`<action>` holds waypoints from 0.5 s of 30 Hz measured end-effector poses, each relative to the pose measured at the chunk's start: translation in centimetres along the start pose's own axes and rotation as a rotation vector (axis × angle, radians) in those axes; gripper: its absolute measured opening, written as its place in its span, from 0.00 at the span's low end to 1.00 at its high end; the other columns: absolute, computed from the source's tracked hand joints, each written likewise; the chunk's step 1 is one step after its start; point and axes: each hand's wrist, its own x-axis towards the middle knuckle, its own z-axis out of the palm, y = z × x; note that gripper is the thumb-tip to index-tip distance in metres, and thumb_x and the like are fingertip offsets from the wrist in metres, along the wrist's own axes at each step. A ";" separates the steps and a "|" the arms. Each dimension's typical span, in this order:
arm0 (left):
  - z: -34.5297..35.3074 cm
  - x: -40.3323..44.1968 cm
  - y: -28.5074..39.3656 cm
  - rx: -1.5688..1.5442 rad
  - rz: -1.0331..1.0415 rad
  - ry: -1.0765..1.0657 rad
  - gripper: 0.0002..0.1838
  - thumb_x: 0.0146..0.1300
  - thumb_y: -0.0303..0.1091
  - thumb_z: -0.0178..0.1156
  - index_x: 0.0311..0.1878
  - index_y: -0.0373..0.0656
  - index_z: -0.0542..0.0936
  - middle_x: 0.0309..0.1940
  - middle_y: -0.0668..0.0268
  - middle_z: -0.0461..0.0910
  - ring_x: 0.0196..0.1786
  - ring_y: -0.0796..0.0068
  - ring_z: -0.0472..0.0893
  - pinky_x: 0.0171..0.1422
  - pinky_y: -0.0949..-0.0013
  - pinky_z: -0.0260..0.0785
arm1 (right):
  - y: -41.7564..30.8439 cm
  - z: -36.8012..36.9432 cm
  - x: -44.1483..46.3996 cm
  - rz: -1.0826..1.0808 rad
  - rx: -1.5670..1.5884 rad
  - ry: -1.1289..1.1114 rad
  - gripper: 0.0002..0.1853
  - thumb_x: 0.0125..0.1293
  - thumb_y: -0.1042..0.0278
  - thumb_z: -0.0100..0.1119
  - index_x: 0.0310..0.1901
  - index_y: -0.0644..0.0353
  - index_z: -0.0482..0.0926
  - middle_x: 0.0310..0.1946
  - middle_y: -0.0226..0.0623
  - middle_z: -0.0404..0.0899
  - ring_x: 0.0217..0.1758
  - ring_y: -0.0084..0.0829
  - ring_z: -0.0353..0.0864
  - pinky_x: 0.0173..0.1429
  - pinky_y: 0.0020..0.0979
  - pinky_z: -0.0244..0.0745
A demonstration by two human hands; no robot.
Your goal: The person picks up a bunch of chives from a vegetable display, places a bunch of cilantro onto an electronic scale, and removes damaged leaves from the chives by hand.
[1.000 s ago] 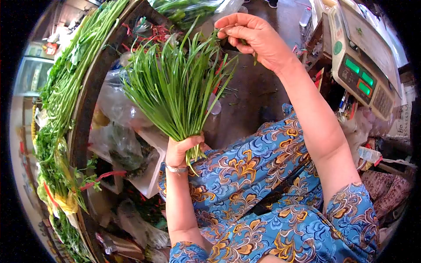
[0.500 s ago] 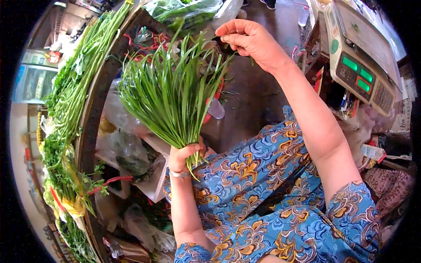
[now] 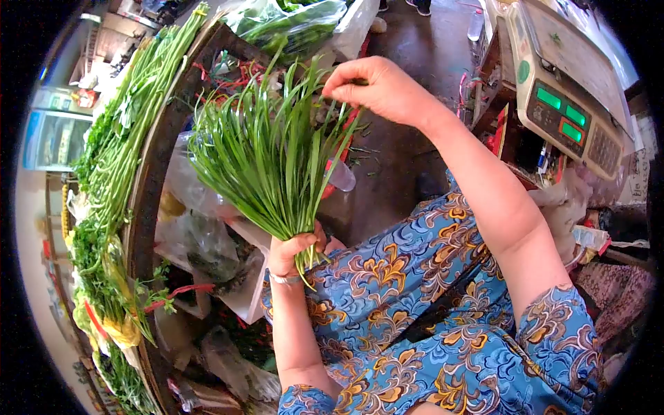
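Observation:
My left hand (image 3: 294,253) is wrapped around the lower stems of a bunch of garlic chives (image 3: 266,155). Its long flat green leaves fan upward, and the cut stem ends poke out below my fist. At the upper right edge of the bunch, my right hand (image 3: 373,86) has thumb and forefinger pinched together against the leaf tips. Whether a leaf is caught between those fingertips is too small to tell.
Greens with long stems (image 3: 131,117) lie along a wooden ledge (image 3: 149,166) on the left. A plastic bag of vegetables (image 3: 294,31) stands at the back. On the right is a digital scale (image 3: 560,114). Plastic bags (image 3: 200,238) lie below the bunch, and leaf scraps litter the floor.
My right hand has moved down and left, from beyond the leaf tips to against them, its fingers still pinched. My left hand keeps its hold on the bunch, nearly in place.

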 end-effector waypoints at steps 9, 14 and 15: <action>0.7 -0.3 0.2 0.041 -0.010 0.018 0.19 0.44 0.23 0.65 0.43 0.31 0.76 0.27 0.56 0.77 0.25 0.64 0.77 0.28 0.66 0.69 | -1.1 2.3 -0.4 0.043 -0.021 0.058 0.11 0.65 0.72 0.61 0.48 0.62 0.81 0.26 0.23 0.72 0.33 0.16 0.69 0.38 0.24 0.68; 0.2 -0.3 0.1 0.072 -0.057 0.015 0.20 0.45 0.23 0.65 0.44 0.30 0.76 0.28 0.55 0.78 0.25 0.63 0.78 0.29 0.65 0.71 | -0.6 2.7 -0.3 -0.123 -0.091 0.033 0.08 0.64 0.74 0.60 0.44 0.65 0.80 0.27 0.27 0.73 0.34 0.17 0.71 0.39 0.25 0.70; 0.3 -0.4 0.2 0.079 -0.073 0.012 0.20 0.45 0.23 0.65 0.45 0.30 0.76 0.28 0.55 0.78 0.25 0.63 0.78 0.29 0.65 0.71 | -0.6 2.7 -0.3 -0.141 -0.146 0.039 0.07 0.64 0.75 0.59 0.42 0.66 0.80 0.27 0.29 0.74 0.34 0.18 0.71 0.40 0.25 0.70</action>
